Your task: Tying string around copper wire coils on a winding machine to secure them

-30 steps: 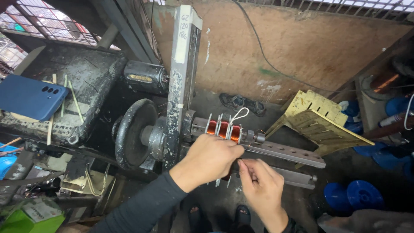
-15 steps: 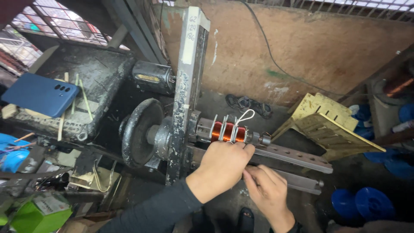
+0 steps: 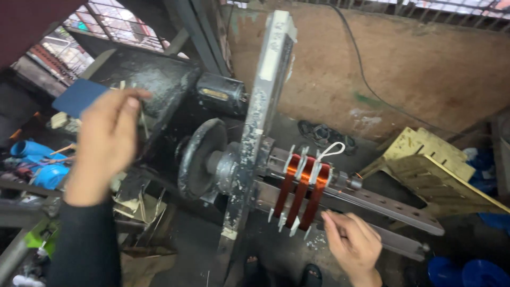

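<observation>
Head view: grimy workshop bench [image 3: 159, 79]; left hand [image 3: 106, 143] fingers loose, empty; right hand [image 3: 350, 242] fingers spread beside copper coils [image 3: 301, 191].

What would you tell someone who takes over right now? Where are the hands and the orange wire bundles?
Left hand: lifted up at the left, open, holding nothing, near the blue phone.
Right hand: low, fingertips just under the orange wire bundles; whether it pinches anything is unclear.
Things: three wire bundles sit side by side on the frame beside the round wheel.
Done: three bundles wound, with white strips in place.
Left: bundles not yet off the frame.
</observation>
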